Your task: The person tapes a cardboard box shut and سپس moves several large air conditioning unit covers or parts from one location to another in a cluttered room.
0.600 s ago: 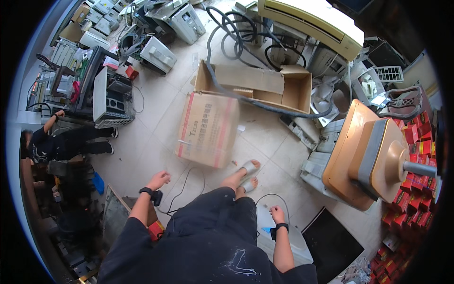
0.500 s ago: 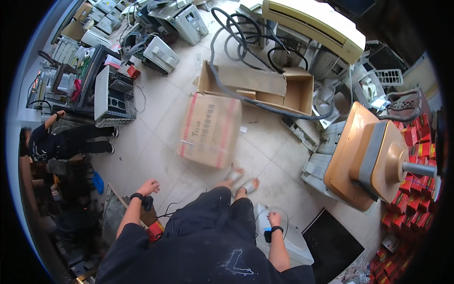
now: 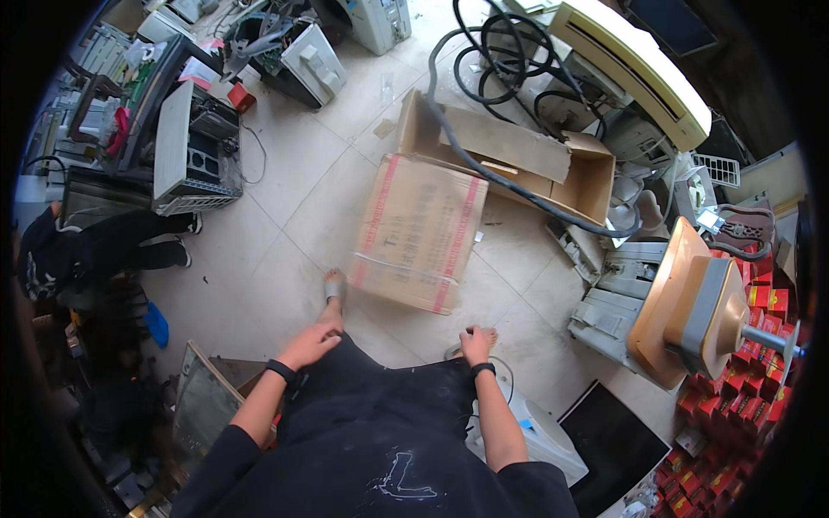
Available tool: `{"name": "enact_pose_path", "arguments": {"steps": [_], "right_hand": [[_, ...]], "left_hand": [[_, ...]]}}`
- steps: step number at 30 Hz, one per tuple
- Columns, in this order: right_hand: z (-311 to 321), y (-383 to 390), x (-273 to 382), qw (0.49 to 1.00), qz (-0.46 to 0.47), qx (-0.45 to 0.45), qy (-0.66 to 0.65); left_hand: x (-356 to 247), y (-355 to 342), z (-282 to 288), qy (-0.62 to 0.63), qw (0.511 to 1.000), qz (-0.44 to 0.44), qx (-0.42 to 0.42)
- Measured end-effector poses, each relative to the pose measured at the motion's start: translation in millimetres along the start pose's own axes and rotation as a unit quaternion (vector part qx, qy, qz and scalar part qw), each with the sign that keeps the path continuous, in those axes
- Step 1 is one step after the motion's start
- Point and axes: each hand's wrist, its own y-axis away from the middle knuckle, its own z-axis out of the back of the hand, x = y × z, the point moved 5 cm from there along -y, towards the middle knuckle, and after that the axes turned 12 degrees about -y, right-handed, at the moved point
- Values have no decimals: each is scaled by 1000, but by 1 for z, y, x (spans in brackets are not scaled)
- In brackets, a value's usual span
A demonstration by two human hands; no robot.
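Observation:
A closed cardboard carton (image 3: 406,233) with red-striped edges and a white strap sits on the tiled floor just ahead of my feet. My left hand (image 3: 313,345), with a black band at its wrist, hangs over my left knee. Its fingers point inward, loosely bent, and hold nothing. By my right knee is my right hand (image 3: 476,345), with a dark wristband. Its fingers are slightly bent and apart, with nothing seen in them. Both hands are short of the carton and do not touch it.
An opened long box (image 3: 591,186) with a thick black hose (image 3: 518,194) across it lies behind the carton. A metal case (image 3: 177,142) stands left, near another person (image 3: 104,246). To the right are an orange-brown stand (image 3: 665,302), red boxes (image 3: 734,388) and a flat black panel (image 3: 613,449).
My hands have swung inward and forward toward my knees. My feet have moved apart, the left one now beside the carton. The view has shifted, and the carton looks turned within it.

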Motion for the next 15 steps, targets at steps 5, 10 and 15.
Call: {"name": "enact_pose_path", "arguments": {"steps": [5,10,15], "right_hand": [[-155,-73,28,997,33,66,22],[-251,-130,121,943,1,172,285],[-316,-168,126,907,45,149,391]], "left_hand": [[107,-5,4,-98,992,-75,11],[239,59,53,156,970,185,-2],[343,107,49,97,951,291,-47]]}}
